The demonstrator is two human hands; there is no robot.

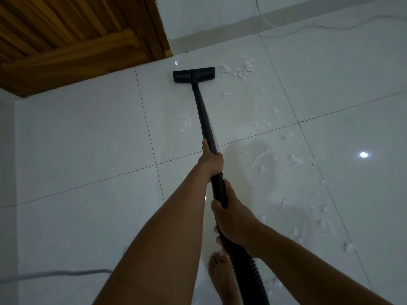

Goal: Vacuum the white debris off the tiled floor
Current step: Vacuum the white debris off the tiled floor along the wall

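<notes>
A black vacuum wand (pixel 203 115) runs from my hands to a flat black floor head (pixel 193 74) resting on the white tiled floor (pixel 88 139) near the door. My left hand (pixel 210 160) grips the wand higher up. My right hand (pixel 233 219) grips the wand's lower end where the ribbed black hose (pixel 248 274) begins. White debris lies in a pile (pixel 243 70) just right of the floor head. More white scraps (pixel 295 159) trail down the right side of the floor.
A wooden slatted door (pixel 66 36) stands at the upper left. A white wall and skirting (pixel 220 27) run behind, with a thin white cable (pixel 308 26) along them. A grey cord (pixel 55 272) lies at the lower left. My bare foot (pixel 222 276) stands below the hose.
</notes>
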